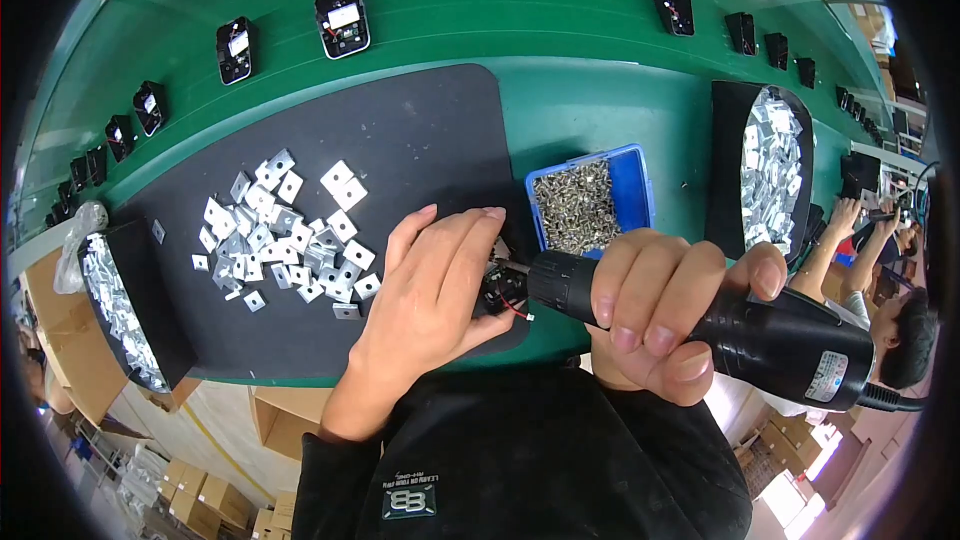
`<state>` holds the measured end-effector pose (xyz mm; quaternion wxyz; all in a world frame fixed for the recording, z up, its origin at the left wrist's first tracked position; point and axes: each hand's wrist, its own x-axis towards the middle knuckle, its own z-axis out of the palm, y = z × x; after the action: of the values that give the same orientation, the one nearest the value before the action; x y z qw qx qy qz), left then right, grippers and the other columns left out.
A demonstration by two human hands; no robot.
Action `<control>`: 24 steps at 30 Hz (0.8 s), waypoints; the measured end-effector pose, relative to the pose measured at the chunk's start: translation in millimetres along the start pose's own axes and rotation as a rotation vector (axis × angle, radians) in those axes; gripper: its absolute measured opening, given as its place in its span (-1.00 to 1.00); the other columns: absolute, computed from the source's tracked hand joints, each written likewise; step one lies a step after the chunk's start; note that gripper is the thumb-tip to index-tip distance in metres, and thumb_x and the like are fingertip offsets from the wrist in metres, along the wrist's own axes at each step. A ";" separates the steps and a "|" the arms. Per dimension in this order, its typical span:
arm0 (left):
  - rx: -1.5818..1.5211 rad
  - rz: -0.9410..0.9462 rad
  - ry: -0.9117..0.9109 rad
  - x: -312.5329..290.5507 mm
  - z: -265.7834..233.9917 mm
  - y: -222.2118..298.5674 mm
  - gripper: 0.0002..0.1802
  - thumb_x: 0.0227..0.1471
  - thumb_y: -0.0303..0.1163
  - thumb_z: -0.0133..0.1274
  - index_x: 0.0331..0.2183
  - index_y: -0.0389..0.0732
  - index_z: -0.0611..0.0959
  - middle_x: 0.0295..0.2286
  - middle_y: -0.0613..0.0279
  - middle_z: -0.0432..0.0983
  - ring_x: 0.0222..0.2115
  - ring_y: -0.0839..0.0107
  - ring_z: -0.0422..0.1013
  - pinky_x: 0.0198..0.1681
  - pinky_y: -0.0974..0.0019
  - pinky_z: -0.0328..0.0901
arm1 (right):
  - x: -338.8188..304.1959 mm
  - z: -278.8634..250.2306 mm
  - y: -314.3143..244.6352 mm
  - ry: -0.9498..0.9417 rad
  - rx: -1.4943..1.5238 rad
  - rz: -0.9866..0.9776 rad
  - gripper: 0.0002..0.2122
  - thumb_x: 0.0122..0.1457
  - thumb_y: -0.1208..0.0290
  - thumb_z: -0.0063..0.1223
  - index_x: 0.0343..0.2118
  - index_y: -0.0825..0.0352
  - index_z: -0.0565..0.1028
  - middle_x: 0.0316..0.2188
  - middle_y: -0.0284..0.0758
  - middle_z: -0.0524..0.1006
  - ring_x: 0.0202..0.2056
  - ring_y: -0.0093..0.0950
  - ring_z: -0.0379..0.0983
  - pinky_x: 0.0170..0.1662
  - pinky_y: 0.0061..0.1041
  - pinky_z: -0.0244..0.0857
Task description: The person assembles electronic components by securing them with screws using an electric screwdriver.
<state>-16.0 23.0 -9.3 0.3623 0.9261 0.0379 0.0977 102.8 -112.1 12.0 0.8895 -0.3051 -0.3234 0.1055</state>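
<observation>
My right hand wraps round a black corded electric screwdriver, its tip pointing left. The tip meets a small black device housing with a red wire and white connector. My left hand curls over that housing and grips it; most of the part is hidden behind the fingers. Just beyond the screwdriver stands a blue bin holding many small screws. To the left of my left hand, square metal plates with holes lie scattered on a black mat.
Black boxes of metal plates stand at the right and left. Along the far green belt sit several black device housings. A co-worker works at the far right. Cardboard boxes stand on the floor.
</observation>
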 end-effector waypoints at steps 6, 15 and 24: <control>0.018 -0.001 -0.016 1.2 -1.4 2.4 -0.10 -0.49 -0.31 0.37 0.01 -0.36 0.45 -0.09 0.10 0.46 -0.08 0.22 0.41 0.13 0.06 0.14 | 1.5 -3.8 -0.8 -0.024 0.011 0.003 -0.47 0.11 0.55 0.17 0.04 0.18 0.10 -0.51 -0.39 0.42 -0.56 -0.49 0.40 -0.44 -0.47 0.35; 0.094 0.042 0.061 11.1 -2.0 8.6 -0.18 -0.48 -0.32 0.37 -0.06 -0.37 0.51 -0.16 0.10 0.52 -0.16 0.25 0.46 0.09 0.09 0.18 | 11.8 -1.4 -5.2 -0.198 -0.139 0.073 -0.66 0.13 0.52 0.16 -0.17 0.13 0.21 -0.57 -0.46 0.41 -0.61 -0.58 0.38 -0.49 -0.55 0.34; 0.107 0.049 0.015 16.6 -5.3 15.4 -0.20 -0.47 -0.30 0.36 -0.07 -0.36 0.51 -0.19 0.10 0.52 -0.19 0.24 0.46 0.08 0.07 0.21 | 11.7 -11.4 -6.5 -0.154 0.034 0.054 -0.44 -0.02 0.65 0.22 0.02 0.23 0.19 -0.59 -0.36 0.45 -0.62 -0.46 0.40 -0.49 -0.43 0.34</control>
<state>-0.9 17.5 7.5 0.3093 0.9441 0.0234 0.1114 119.0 -118.1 15.0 0.8639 -0.2894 -0.3806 0.1582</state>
